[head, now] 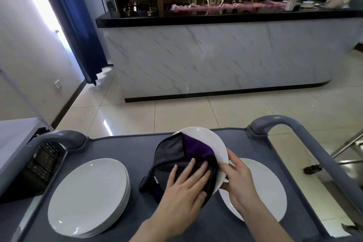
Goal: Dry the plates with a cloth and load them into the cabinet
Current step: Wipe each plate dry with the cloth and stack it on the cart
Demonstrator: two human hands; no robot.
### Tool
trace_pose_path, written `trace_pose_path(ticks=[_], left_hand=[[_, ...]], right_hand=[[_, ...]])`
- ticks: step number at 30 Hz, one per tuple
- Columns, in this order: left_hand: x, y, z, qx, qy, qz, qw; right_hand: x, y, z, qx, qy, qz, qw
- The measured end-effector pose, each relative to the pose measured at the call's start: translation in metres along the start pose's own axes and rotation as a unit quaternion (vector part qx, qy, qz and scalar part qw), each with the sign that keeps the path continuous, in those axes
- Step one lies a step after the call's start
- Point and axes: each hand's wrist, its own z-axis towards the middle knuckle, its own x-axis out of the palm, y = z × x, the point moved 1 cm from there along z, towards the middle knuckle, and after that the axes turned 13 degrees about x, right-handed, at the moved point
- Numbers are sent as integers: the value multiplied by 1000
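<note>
Pressing the cloth [176, 155] with straight fingers onto a tilted plate [214, 141], the left hand [184, 184] lies flat; the right hand [238, 179] grips the plate's rim above the cart [127, 149], between a stack [88, 196] and a lone plate [265, 188].

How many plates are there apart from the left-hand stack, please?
2: the tilted plate, gripped by the right hand under the cloth, and the flat plate on the cart at right. More may hide beneath it.

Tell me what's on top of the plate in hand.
A grey and purple cloth covers most of the plate, pressed by the left hand; the right hand grips its rim. The plate's face beneath the cloth is hidden.
</note>
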Motion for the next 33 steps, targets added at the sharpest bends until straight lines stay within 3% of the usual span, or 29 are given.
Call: trace_pose_path(ticks=[8,16,24,29,33], left_hand=[[-25,42,45,-49,-11,34,998],[-24,74,33,-144,-53,37,987],[-20,63,-6,-101,-30,58,993],[-18,46,-34,-71,-20,-10,997],[-5,8,-35,6,-15,-35,999]], right_hand=[[12,-9,-13,7,67,-61,996],[3,2,-19,-13,50,-24,998],[-1,0,-16,13,19,1,1000],[-2,5,-10,1,-5,17,1000],[8,-2,-6,7,-4,26,1000]])
